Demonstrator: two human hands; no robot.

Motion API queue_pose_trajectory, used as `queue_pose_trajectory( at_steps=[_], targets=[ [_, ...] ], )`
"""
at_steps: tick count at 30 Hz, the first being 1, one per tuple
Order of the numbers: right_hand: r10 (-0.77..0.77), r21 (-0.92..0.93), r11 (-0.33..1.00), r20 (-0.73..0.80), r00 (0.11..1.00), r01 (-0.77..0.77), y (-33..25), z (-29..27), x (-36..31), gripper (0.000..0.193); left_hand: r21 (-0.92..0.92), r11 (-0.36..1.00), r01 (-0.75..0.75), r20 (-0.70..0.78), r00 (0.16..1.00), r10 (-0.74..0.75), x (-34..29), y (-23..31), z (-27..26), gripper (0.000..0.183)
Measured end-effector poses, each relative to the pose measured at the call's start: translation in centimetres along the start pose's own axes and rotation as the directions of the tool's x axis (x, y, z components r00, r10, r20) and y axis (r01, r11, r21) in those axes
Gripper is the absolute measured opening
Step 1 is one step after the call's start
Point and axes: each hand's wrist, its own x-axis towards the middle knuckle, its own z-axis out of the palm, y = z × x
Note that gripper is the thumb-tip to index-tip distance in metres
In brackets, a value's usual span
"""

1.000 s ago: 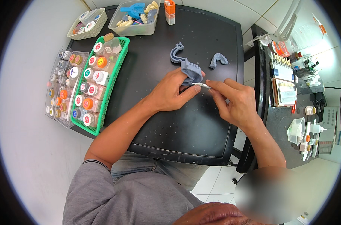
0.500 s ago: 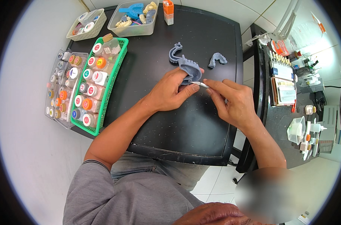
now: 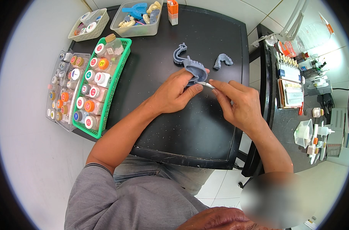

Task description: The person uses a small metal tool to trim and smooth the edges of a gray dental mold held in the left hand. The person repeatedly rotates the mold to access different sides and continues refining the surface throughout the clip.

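Note:
My left hand (image 3: 173,92) is closed around a grey dental model (image 3: 197,70), its hollow side turned up and a row of teeth along its far edge. Between the thumb and fingers of my right hand (image 3: 238,101) is a slim white-handled tool (image 3: 208,85), its narrow tip at the model's near rim, close to my left thumb. I cannot make out the tip's exact shape. Just beyond the held model lies a grey U-shaped dental arch (image 3: 177,57). A smaller grey dental arch (image 3: 222,60) rests on the black table (image 3: 174,134), farther right.
To the left, a green basket (image 3: 117,82) of capped jars stands beside a clear tray (image 3: 53,82) of small bottles. At the far edge are a white basket (image 3: 101,30), a plastic tub (image 3: 145,30) of dental models and an orange-and-white box (image 3: 173,15). A side counter (image 3: 283,134) is at right.
The tool's tip has shifted slightly along the model's near rim, and its handle slants more. The held model and my left thumb have moved a little; the rest looks unchanged.

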Motion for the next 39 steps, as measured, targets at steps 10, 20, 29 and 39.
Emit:
queue_pose_trajectory(
  at_steps=[10, 20, 29, 39],
  targets=[
    [0.005, 0.002, 1.000, 0.005, 1.000, -0.005, -0.1, 0.0, 0.0, 0.024, 0.000, 1.000, 0.003, -0.002, 1.000, -0.003, 0.1, 0.2, 0.2, 0.041],
    [0.016, 0.003, 1.000, 0.005, 1.000, -0.016, -0.1, 0.0, 0.0, 0.024, 0.088, 0.996, -0.025, -0.053, 0.998, 0.030, 0.0, 0.0, 0.5, 0.045],
    [0.013, 0.008, 1.000, -0.017, 1.000, -0.013, -0.9, 0.0, -0.2, 0.029, 0.123, 0.992, -0.003, -0.071, 0.997, 0.012, 0.0, 0.1, 0.6, 0.046],
    [0.031, -0.038, 0.999, -0.002, 1.000, -0.031, -1.2, 0.1, -0.4, 0.031, 0.193, 0.979, -0.060, -0.097, 0.992, 0.080, -0.1, -0.2, 0.7, 0.044]
  ],
)
